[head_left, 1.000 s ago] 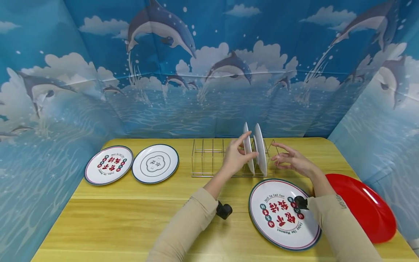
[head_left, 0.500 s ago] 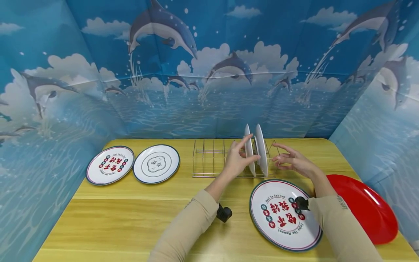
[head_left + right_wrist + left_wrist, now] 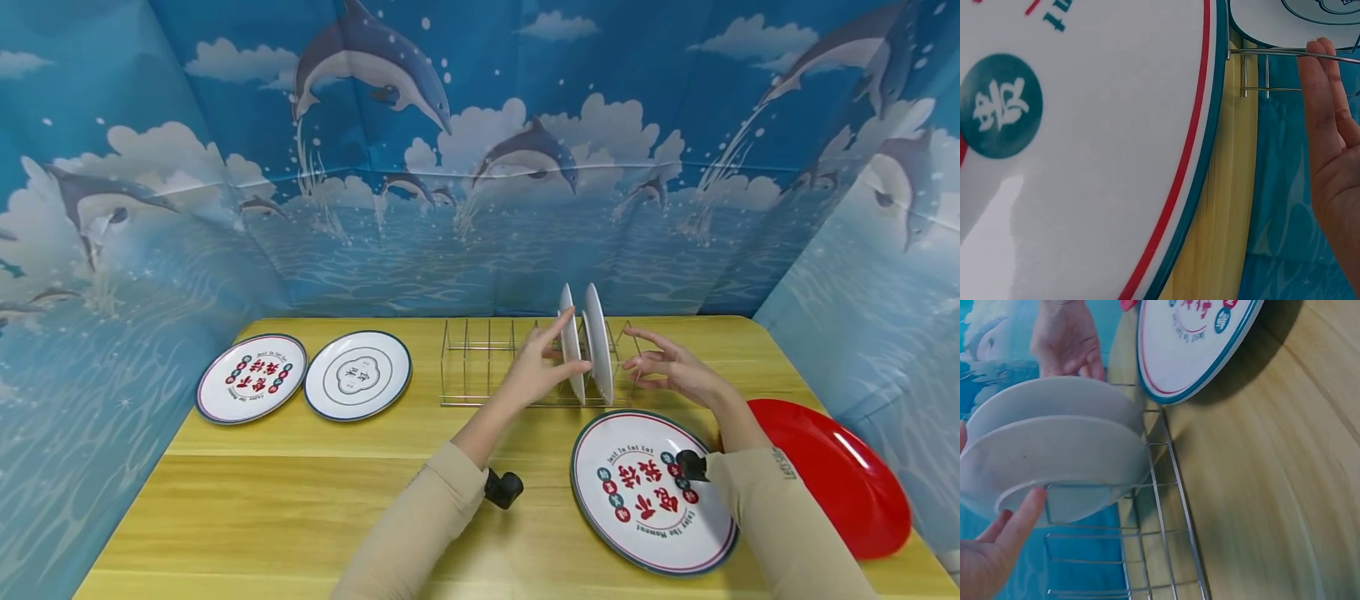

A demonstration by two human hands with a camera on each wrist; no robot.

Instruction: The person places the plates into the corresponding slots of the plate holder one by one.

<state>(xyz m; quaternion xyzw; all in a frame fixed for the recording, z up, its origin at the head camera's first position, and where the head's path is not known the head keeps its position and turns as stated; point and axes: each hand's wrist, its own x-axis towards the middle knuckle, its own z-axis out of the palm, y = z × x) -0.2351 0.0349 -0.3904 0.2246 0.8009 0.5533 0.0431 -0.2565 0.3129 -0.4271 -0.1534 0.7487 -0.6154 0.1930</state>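
So | left fingers (image 3: 556,327) spread beside two upright plates (image 3: 598,346) | right fingers (image 3: 654,338) parted opposite, at rack (image 3: 461,405)

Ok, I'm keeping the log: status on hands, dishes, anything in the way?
Left hand beside two white dishes standing in rack, contact unclear. Right hand at rack's right end. Large plate flat in front.

The big plate (image 3: 654,492) reads "Just to Eat Eat" and "Enjoy the Moment" around red characters 食不我待; the far-left plate (image 3: 251,379) repeats those characters. Lettering on the plain-rimmed plate (image 3: 357,375) and right sleeve (image 3: 772,500) is too small.
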